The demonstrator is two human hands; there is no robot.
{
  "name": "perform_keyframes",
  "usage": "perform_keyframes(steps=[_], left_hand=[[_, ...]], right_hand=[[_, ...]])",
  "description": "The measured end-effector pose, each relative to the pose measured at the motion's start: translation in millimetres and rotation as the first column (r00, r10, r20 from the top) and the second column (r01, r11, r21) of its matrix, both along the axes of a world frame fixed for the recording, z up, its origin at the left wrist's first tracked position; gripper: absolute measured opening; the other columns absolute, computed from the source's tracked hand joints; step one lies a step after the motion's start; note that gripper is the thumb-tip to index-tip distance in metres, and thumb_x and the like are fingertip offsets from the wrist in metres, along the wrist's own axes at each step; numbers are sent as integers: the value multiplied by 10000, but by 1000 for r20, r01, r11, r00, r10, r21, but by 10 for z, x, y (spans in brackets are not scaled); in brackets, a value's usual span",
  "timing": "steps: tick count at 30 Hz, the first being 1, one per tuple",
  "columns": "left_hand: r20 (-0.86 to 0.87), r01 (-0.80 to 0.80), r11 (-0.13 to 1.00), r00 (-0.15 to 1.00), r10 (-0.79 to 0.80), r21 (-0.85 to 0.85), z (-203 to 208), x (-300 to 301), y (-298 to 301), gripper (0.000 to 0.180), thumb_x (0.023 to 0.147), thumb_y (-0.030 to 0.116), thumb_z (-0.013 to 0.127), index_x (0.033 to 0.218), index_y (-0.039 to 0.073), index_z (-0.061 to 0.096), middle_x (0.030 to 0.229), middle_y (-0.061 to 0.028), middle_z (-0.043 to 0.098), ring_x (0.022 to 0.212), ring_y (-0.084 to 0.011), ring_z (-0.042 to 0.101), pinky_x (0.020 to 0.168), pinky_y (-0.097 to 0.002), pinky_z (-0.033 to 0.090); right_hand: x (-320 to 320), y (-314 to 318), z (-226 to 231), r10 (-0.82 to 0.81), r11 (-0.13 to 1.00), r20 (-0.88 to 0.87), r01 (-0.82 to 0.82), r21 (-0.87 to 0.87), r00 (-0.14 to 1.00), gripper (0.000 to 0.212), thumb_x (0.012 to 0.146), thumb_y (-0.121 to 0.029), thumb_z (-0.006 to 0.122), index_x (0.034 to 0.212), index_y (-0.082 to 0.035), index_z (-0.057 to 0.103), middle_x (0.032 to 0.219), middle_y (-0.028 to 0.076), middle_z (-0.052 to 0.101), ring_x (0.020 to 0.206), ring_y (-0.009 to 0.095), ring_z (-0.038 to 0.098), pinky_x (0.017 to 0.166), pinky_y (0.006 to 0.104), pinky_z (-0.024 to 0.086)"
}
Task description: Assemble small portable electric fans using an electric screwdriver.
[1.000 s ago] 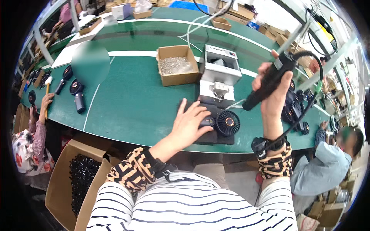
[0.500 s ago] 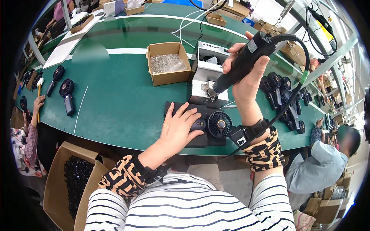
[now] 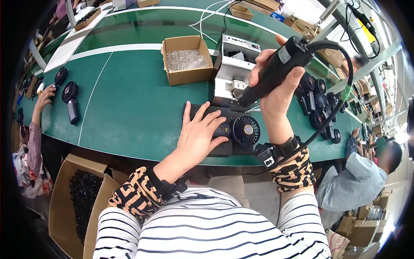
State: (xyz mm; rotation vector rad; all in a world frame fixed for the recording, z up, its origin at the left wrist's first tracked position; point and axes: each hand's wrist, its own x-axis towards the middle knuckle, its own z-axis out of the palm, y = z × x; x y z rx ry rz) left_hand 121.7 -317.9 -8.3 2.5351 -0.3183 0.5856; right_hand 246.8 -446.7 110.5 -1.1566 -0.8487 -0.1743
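Observation:
My right hand [image 3: 278, 101] grips a black electric screwdriver [image 3: 276, 68], whose tip points down and left at the metal outlet of a screw feeder box [image 3: 221, 88]. Whether the tip touches the outlet cannot be seen. Spread flat, my left hand [image 3: 200, 131] presses on the handle of a dark handheld fan [image 3: 246, 130], covering most of it. The fan lies on a black fixture block [image 3: 233, 149] at the table's near edge, its round grille showing right of my fingers.
An open carton of small screws [image 3: 187, 77] stands left of the feeder. Several fans [image 3: 321, 101] are piled at right. Another fan [image 3: 70, 103] lies at left, by a co-worker's hand [image 3: 43, 99]. The screwdriver's cable [image 3: 345, 77] loops down past my right wrist. A large carton of black parts [image 3: 82, 198] stands below left.
The screwdriver's tip has come down lower at the feeder's outlet. My left hand stays on the fan. At far left, the co-worker's hand has moved up to a fan.

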Motion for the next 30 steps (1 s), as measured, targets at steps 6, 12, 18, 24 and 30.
perform_keyframes(steps=[6, 12, 18, 24, 30], left_hand=[[-9, -6, 1000, 1000, 6, -5, -17, -12, -14, 495, 760, 358, 763, 1185, 134, 641, 1278, -38, 597, 1313, -285, 448, 1156, -602, 129], [-30, -3, 1000, 1000, 3, -27, -22, -19, -15, 500, 753, 353, 768, 1185, 133, 644, 1282, -37, 599, 1313, -270, 455, 1163, -596, 119], [-9, 0, 1000, 1000, 0, -27, -22, 4, -10, 493, 749, 349, 769, 1172, 124, 654, 1271, -40, 608, 1317, -264, 458, 1164, -605, 102], [19, -18, 1000, 1000, 19, -15, -29, 9, -2, 489, 748, 341, 778, 1174, 136, 651, 1266, -13, 604, 1306, -256, 467, 1156, -612, 124], [29, -13, 1000, 999, 13, -12, -58, 4, -15, 475, 742, 336, 782, 1153, 136, 652, 1266, 2, 603, 1302, -245, 470, 1153, -617, 134]], right_hand=[[65, -15, 175, -43, 999, 83, 45, -21, 996, 927, 869, -770, 407, 1410, -23, 323, 930, 111, 566, 552, 145, 546, 490, 268, 457], [248, 83, 40, -93, 995, 45, 95, -41, 995, 884, 884, -753, 403, 1387, -28, 359, 859, 77, 555, 542, 150, 534, 504, 280, 457], [183, 26, -5, -47, 997, 1, 47, -52, 999, 901, 866, -772, 409, 1371, -27, 376, 847, 67, 544, 541, 145, 533, 496, 277, 452], [-271, -46, -3, -7, 997, 5, 7, -79, 1000, 989, 850, -810, 361, 1399, 11, 326, 918, 104, 557, 519, 140, 543, 456, 255, 447], [-341, -47, -109, 13, 997, -29, -16, -78, 999, 987, 854, -803, 365, 1399, 17, 311, 923, 104, 554, 519, 139, 544, 455, 259, 452]])
